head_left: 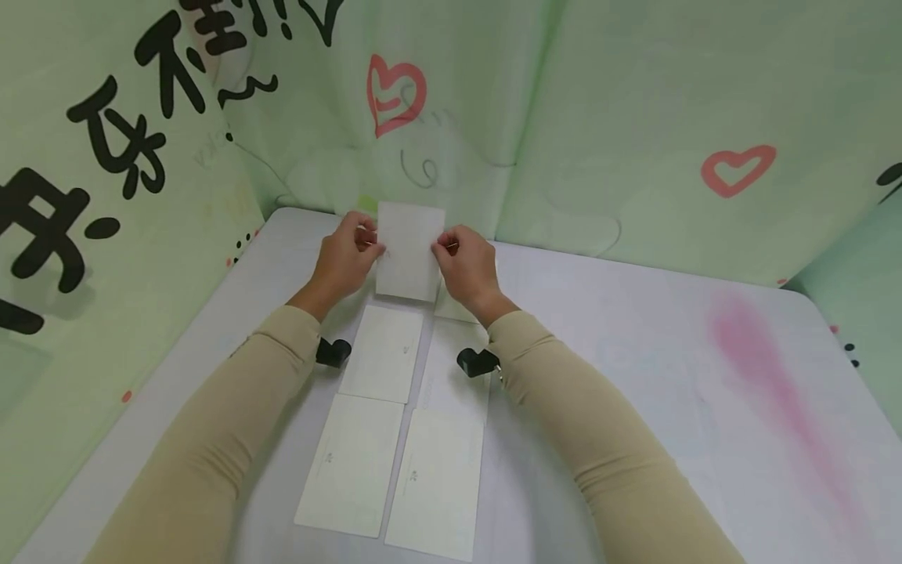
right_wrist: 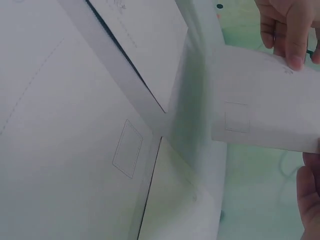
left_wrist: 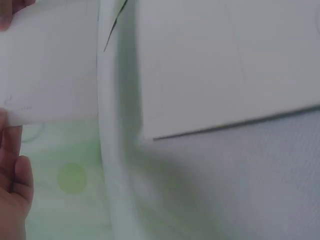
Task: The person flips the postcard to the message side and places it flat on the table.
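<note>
My left hand (head_left: pixel 343 254) and right hand (head_left: pixel 468 266) pinch the two side edges of a white postcard (head_left: pixel 409 251), raised and tilted above the far end of the table. In the right wrist view, a stamp box and small print show on the held postcard (right_wrist: pixel 265 100), between my left hand (right_wrist: pixel 290 25) above and my right hand (right_wrist: pixel 310 185) below. More postcards lie below in two columns: a left middle one (head_left: pixel 384 352), a left near one (head_left: pixel 352 462), a right near one (head_left: pixel 438 482). My right hand partly covers the far right postcard (head_left: pixel 458 308).
A white-covered table (head_left: pixel 634 392) bears a pink smear (head_left: pixel 768 376) on its right. Pale green curtain walls (head_left: pixel 620 117) with red hearts and black characters rise behind and to the left. Black wrist mounts (head_left: pixel 333 352) hang over the postcards.
</note>
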A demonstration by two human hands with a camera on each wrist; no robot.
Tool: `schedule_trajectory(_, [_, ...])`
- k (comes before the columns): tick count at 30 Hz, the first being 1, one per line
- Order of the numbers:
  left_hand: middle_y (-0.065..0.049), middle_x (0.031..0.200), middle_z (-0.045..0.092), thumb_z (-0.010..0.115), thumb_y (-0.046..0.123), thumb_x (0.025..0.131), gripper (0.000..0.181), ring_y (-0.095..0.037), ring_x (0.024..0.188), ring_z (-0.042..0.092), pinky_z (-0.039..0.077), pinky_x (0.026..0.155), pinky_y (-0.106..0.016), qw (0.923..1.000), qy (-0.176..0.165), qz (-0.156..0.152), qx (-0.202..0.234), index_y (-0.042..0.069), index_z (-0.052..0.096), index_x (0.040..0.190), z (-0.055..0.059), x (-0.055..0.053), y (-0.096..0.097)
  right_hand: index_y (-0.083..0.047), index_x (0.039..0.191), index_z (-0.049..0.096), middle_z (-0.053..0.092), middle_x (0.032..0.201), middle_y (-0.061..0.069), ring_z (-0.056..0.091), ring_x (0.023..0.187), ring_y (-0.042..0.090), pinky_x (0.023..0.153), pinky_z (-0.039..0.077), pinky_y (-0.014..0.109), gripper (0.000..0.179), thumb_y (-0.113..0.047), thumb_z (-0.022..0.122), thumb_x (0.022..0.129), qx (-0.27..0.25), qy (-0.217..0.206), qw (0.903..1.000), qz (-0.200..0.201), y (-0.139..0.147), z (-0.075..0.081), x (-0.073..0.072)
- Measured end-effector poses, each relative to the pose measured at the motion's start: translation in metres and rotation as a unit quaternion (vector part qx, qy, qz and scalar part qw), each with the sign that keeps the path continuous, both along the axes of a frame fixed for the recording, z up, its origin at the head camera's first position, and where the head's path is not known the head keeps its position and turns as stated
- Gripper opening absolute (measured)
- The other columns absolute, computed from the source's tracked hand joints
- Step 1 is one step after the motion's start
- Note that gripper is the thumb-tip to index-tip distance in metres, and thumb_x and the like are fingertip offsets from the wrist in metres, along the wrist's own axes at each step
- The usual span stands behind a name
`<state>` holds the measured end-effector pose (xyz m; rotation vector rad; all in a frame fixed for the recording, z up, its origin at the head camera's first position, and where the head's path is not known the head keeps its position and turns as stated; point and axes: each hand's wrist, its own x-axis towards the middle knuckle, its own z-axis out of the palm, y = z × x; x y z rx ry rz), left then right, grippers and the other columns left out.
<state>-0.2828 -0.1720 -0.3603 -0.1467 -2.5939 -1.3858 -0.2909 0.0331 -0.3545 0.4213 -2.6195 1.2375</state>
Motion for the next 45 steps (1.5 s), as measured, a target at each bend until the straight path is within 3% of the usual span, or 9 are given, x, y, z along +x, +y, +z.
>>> schedule_trajectory(5, [-0.016, 0.128, 0.061, 0.061, 0.006, 0.099, 0.028, -0.03, 0.109, 0.059, 0.048, 0.093, -0.042, 0.9995, 0.011, -0.018, -0.024, -0.001, 0.062, 0.126, -0.002, 0.0, 0.001, 0.003, 0.132, 0.056, 0.053, 0.137, 0.016, 0.064, 0.105, 0.024, 0.094, 0.048, 0.033, 0.035, -0.01, 0.059, 0.1, 0.047, -0.001, 0.9979, 0.044, -0.001, -0.001, 0.002])
schedule_trajectory(11, [-0.013, 0.155, 0.038, 0.061, 0.002, 0.097, 0.055, -0.03, 0.116, 0.052, 0.046, 0.093, -0.042, 0.9948, -0.027, -0.06, -0.078, 0.003, 0.044, 0.149, -0.009, -0.002, 0.002, 0.002, 0.153, 0.034, 0.028, 0.159, 0.014, 0.062, 0.104, 0.022, 0.093, 0.05, 0.03, 0.062, -0.01, 0.062, 0.098, 0.085, -0.058, 0.9915, 0.079, -0.002, -0.009, 0.002])
schedule_trajectory(16, [-0.012, 0.16, 0.03, 0.063, 0.001, 0.096, 0.065, -0.031, 0.117, 0.049, 0.045, 0.095, -0.042, 0.9884, -0.077, -0.077, -0.106, 0.005, 0.035, 0.154, -0.016, -0.005, 0.004, 0.002, 0.155, 0.029, 0.021, 0.163, 0.015, 0.063, 0.102, 0.022, 0.099, 0.046, 0.031, 0.07, -0.013, 0.065, 0.097, 0.117, -0.091, 0.9856, 0.08, -0.001, -0.015, 0.001])
schedule_trajectory(18, [-0.012, 0.16, 0.03, 0.063, 0.001, 0.095, 0.067, -0.032, 0.122, 0.048, 0.043, 0.1, -0.043, 0.9849, -0.094, -0.079, -0.122, 0.006, 0.033, 0.155, -0.018, -0.006, 0.005, 0.002, 0.156, 0.027, 0.019, 0.164, 0.015, 0.058, 0.116, 0.024, 0.106, 0.04, 0.032, 0.072, -0.015, 0.066, 0.097, 0.138, -0.099, 0.982, 0.082, -0.001, -0.017, 0.0])
schedule_trajectory(21, [-0.011, 0.16, 0.03, 0.065, 0.003, 0.095, 0.069, -0.034, 0.133, 0.042, 0.038, 0.107, -0.045, 0.9794, -0.11, -0.078, -0.15, 0.007, 0.033, 0.156, -0.021, -0.007, 0.006, 0.003, 0.156, 0.025, 0.019, 0.164, 0.016, 0.04, 0.139, 0.028, 0.115, 0.029, 0.034, 0.075, -0.016, 0.067, 0.096, 0.168, -0.108, 0.9761, 0.086, -0.003, -0.022, -0.001])
schedule_trajectory(24, [-0.011, 0.16, 0.031, 0.067, 0.006, 0.094, 0.07, -0.036, 0.14, 0.033, 0.032, 0.112, -0.049, 0.9731, -0.123, -0.074, -0.18, 0.009, 0.034, 0.156, -0.024, -0.008, 0.006, 0.004, 0.156, 0.024, 0.019, 0.164, 0.017, 0.02, 0.15, 0.029, 0.118, 0.02, 0.035, 0.077, -0.017, 0.068, 0.096, 0.196, -0.116, 0.9699, 0.088, -0.004, -0.027, -0.002])
schedule_trajectory(32, [-0.011, 0.159, 0.034, 0.068, 0.006, 0.093, 0.068, -0.036, 0.144, 0.031, 0.027, 0.114, -0.054, 0.9607, -0.146, -0.073, -0.225, 0.008, 0.037, 0.154, -0.028, -0.013, 0.01, 0.003, 0.156, 0.025, 0.019, 0.163, 0.017, 0.024, 0.148, 0.031, 0.117, 0.024, 0.038, 0.072, -0.019, 0.064, 0.099, 0.26, -0.127, 0.9535, 0.084, -0.004, -0.036, -0.005])
schedule_trajectory(39, [-0.012, 0.158, 0.035, 0.066, 0.006, 0.094, 0.067, -0.038, 0.143, 0.03, 0.026, 0.112, -0.058, 0.9492, -0.177, -0.083, -0.247, 0.008, 0.037, 0.154, -0.025, -0.015, 0.014, -0.005, 0.156, 0.031, 0.023, 0.163, 0.011, 0.031, 0.142, 0.037, 0.113, 0.03, 0.049, 0.069, -0.032, 0.061, 0.1, 0.342, -0.141, 0.9257, 0.082, -0.002, -0.037, -0.007])
schedule_trajectory(45, [-0.012, 0.158, 0.035, 0.065, 0.005, 0.094, 0.067, -0.039, 0.142, 0.029, 0.024, 0.112, -0.059, 0.9434, -0.191, -0.084, -0.258, 0.008, 0.037, 0.154, -0.024, -0.018, 0.013, -0.008, 0.156, 0.031, 0.022, 0.164, 0.01, 0.029, 0.142, 0.036, 0.112, 0.029, 0.051, 0.068, -0.033, 0.06, 0.1, 0.346, -0.156, 0.9212, 0.084, -0.004, -0.035, -0.008])
